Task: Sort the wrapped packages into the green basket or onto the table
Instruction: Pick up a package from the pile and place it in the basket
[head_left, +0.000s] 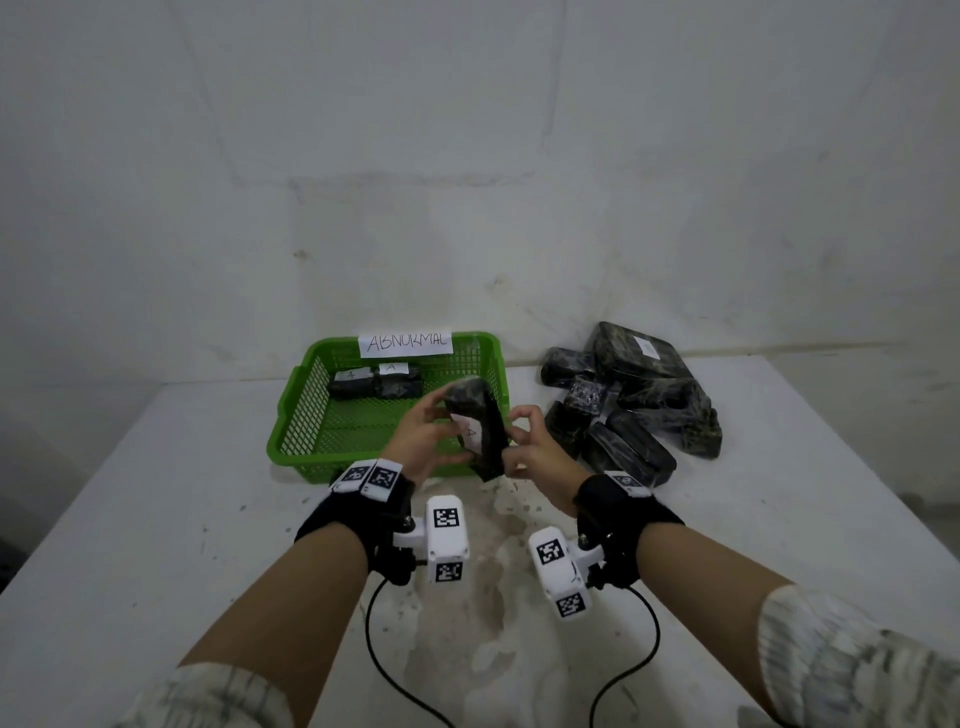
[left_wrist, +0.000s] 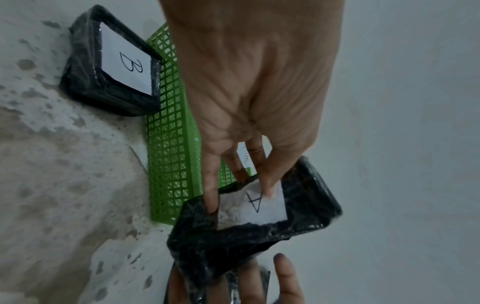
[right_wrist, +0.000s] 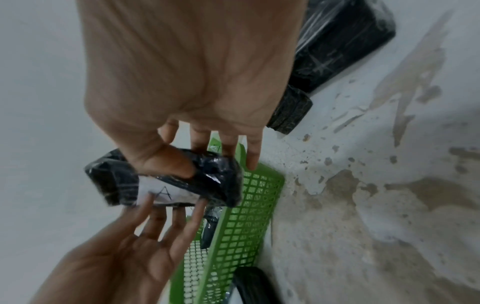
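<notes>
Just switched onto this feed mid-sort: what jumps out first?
A black wrapped package with a white label marked A is held up between the left hand and the right hand, just over the near right corner of the green basket. The basket's far wall carries a paper sign reading ABNORMAL, with two labelled packages inside. To its right, a pile of black packages sits on the white table.

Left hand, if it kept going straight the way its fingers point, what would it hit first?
The left hand already holds the package marked A. Past that, its fingers aim roughly toward the right hand, probably the next contact, though depth is unclear.
</notes>
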